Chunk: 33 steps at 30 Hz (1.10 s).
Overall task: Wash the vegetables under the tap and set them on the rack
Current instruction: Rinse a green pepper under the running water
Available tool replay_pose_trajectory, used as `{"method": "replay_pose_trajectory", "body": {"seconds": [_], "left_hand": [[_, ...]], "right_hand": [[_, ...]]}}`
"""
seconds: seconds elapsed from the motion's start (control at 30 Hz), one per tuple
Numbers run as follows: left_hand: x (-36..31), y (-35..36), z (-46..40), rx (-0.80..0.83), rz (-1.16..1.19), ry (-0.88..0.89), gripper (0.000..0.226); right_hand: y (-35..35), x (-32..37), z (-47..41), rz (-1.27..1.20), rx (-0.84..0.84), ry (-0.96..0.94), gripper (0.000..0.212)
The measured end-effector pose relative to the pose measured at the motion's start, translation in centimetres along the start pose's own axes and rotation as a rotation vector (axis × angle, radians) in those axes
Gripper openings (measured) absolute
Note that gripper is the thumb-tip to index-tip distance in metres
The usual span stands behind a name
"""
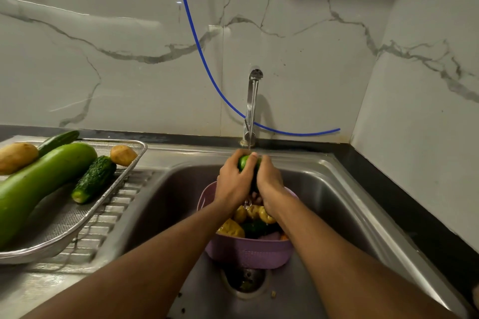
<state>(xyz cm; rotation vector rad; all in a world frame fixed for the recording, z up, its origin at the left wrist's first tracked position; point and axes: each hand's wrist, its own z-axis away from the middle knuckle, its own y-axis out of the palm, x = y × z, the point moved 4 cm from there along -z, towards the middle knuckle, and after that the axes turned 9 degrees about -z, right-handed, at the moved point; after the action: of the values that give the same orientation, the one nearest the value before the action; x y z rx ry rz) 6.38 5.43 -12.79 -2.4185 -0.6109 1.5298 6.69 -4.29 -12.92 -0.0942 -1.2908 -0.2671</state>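
Note:
A green cucumber (pixel 244 162) is held upright under the running tap (pixel 252 109). My left hand (pixel 233 184) and my right hand (pixel 269 184) both grip it from either side, over the sink (pixel 337 189). Water runs down off it into a purple basket (pixel 248 251) below, which holds several yellow and green vegetables (pixel 234 228). On the left, a wire mesh rack (pixel 103 204) carries a long green gourd (pixel 39 184), a bumpy cucumber (pixel 94 179), a dark cucumber (pixel 58 141) and two potatoes (pixel 16 156) (pixel 123 155).
The rack rests on the ribbed steel drainboard (pixel 114 217). A blue hose (pixel 199 46) hangs across the marble wall behind the tap. The sink drain (pixel 246 278) lies in front of the basket. A dark counter edge (pixel 414 204) runs along the right.

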Motion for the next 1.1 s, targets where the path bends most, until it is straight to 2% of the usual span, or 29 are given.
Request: {"method": "replay_pose_trajectory", "body": {"seconds": [0.2,0.33,0.4,0.47,0.6,0.73,0.8,0.87,0.97,1.1], "left_hand": [[-0.5,1.1,-0.1,0.007,0.198,-0.275,0.033],[-1.2,0.8,-0.2,0.086,0.374,-0.517,0.036],[-1.1,0.3,0.1,0.125,0.528,-0.676,0.042],[-0.8,-0.3,0.1,0.164,0.629,-0.773,0.051],[-1.2,-0.9,-0.3,0.201,0.77,-0.795,0.068],[-1.6,-1.0,0.0,0.192,0.793,-0.82,0.071],[-1.6,-0.9,0.5,0.218,0.753,-0.821,0.066],[-1.2,-1.1,0.6,0.211,0.642,-0.802,0.062],[-0.2,-1.7,0.0,0.2,0.385,-0.721,0.06],[0.6,-2.1,-0.3,0.265,0.274,-0.69,0.053]], "right_hand": [[-1.3,1.1,-0.1,0.48,-0.174,-0.325,0.077],[-1.6,1.9,1.2,0.693,-0.262,-0.553,0.076],[-1.3,2.1,1.6,0.763,-0.254,-0.661,0.069],[-0.9,2.3,1.9,0.795,-0.21,-0.686,0.063],[-0.6,2.7,2.1,0.804,-0.133,-0.712,0.056],[-1.0,2.5,1.5,0.69,-0.072,-0.55,0.067],[-1.4,2.0,0.9,0.621,-0.021,-0.488,0.065],[-1.5,1.7,0.7,0.504,0.087,-0.433,0.055],[-1.5,1.3,0.6,0.395,0.253,-0.278,0.053],[-2.2,0.4,0.2,0.286,0.404,-0.063,0.046]]}}
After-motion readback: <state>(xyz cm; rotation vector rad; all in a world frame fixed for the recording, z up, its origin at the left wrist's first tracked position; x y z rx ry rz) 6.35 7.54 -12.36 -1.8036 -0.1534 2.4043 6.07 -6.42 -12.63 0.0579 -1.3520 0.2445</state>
